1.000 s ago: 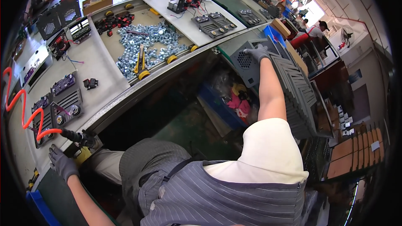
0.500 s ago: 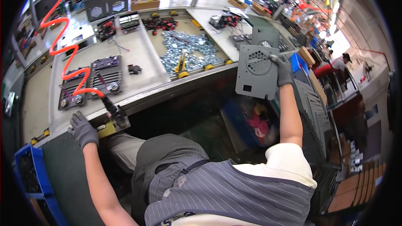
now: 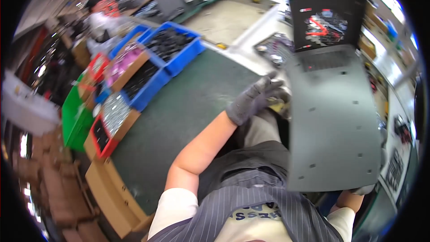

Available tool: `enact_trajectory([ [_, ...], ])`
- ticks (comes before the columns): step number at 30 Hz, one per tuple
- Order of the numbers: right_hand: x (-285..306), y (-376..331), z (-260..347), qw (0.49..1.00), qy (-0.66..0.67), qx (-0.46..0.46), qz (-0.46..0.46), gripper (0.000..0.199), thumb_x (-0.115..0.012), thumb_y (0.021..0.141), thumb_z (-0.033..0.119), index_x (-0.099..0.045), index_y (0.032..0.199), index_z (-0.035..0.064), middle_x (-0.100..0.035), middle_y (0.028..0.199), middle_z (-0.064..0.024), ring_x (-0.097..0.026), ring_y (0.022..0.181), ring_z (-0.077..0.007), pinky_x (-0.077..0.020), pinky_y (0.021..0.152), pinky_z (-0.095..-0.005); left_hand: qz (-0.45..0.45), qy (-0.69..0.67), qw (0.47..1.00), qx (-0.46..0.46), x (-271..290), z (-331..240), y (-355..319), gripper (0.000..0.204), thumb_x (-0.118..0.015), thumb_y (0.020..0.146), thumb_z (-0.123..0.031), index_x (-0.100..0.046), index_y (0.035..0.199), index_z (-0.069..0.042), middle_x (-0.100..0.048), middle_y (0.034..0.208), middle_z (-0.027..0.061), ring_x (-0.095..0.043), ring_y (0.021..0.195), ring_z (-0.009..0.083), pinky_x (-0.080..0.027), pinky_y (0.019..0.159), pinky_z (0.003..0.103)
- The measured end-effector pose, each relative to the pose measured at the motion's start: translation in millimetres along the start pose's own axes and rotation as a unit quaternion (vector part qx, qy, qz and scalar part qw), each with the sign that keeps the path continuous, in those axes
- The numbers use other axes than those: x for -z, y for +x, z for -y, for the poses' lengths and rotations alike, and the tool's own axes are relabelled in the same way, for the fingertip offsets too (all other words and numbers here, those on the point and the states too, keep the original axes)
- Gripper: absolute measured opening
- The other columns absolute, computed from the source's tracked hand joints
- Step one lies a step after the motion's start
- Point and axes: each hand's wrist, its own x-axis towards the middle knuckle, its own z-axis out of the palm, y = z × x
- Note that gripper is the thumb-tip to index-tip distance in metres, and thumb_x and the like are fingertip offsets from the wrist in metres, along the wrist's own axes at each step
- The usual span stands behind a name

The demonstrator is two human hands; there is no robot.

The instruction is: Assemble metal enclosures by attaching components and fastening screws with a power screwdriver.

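Note:
A large grey sheet-metal panel is close in front of me on the right, bent, with small square holes in its flat part. Its dark upright part has a round perforated vent. My right hand, gloved in grey, shows only in part at the panel's lower right edge and grips it; its fingers are mostly hidden behind the metal. My left hand, also gloved, is raised left of the panel with its fingers stretched out, somewhat blurred, holding nothing.
A dark green bench top spreads on the left. Along its edge stand blue bins of dark parts, a red bin, a green bin and cardboard boxes. A module with wiring lies on the pale worktop beyond my left hand.
The view has swung left to the green bench and bins. The panel has come much closer, its broad face now showing. My left hand has lifted off the bench edge toward the panel.

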Motion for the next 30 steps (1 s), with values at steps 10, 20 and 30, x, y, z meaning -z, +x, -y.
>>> enact_trajectory([
  [10, -150, 53, 142, 0.436, 0.673, 0.268, 0.534, 0.034, -0.078, 0.065, 0.009, -0.045, 0.061, 0.0111, -0.054, 0.076, -0.0049, -0.05, 0.061, -0.0192, -0.0394, 0.056, -0.0297, -0.349, -0.108, 0.895, -0.255, 44, -61, -216, 0.052, -0.056, 0.084, -0.027, -0.042, 0.126, 0.001, -0.051, 0.124, 0.0164, -0.054, 0.108, 0.0284, -0.047, 0.092, 0.042],
  [20, -256, 24, 125, 0.63, 0.683, -0.148, 0.338, 0.039, -0.058, 0.076, 0.037, -0.048, 0.092, 0.003, -0.041, 0.071, 0.0015, -0.041, 0.066, -0.0081, -0.0336, 0.059, -0.0208, -0.601, 0.285, 0.682, -0.303, -20, -106, -302, 0.035, -0.045, 0.091, -0.024, -0.052, 0.119, -0.003, -0.059, 0.112, 0.0126, -0.055, 0.105, 0.0262, -0.043, 0.094, 0.037],
  [30, -302, 4, 101, 0.801, 0.512, -0.15, 0.272, 0.021, -0.049, 0.09, 0.019, -0.053, 0.101, 0.0009, -0.052, 0.092, -0.0048, -0.048, 0.088, -0.0145, -0.0418, 0.078, -0.0255, -0.277, 0.811, 0.514, -0.046, 12, -29, -247, 0.033, -0.058, 0.075, -0.013, -0.061, 0.108, -0.018, -0.056, 0.116, 0.0019, -0.046, 0.118, 0.022, -0.028, 0.105, 0.039],
])
